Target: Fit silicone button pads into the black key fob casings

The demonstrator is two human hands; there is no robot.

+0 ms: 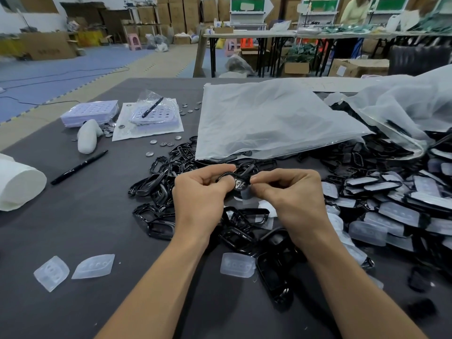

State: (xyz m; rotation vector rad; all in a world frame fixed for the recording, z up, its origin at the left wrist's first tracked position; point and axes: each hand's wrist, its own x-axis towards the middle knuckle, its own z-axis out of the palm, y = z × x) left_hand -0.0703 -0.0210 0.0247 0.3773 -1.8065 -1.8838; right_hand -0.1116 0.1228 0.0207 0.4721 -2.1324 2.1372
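Both hands meet over the middle of the dark table. My left hand point(203, 192) grips a black key fob casing point(236, 178) by its left end. My right hand point(291, 192) pinches a translucent silicone button pad point(247, 193) against the casing's right end. Loose empty black casings point(156, 187) lie heaped below and to the left of the hands. Casings with pads fitted point(396, 211) are stacked at the right. Three loose pads lie near me: two at the left point(51, 272) point(94, 266) and one beside my right forearm point(237, 264).
A large plastic bag point(269, 118) lies beyond the hands, another bag point(403, 106) at the right. A black marker point(79, 167), a white roll point(17, 184), trays in bags point(151, 116) and scattered coin cells point(166, 144) occupy the left half.
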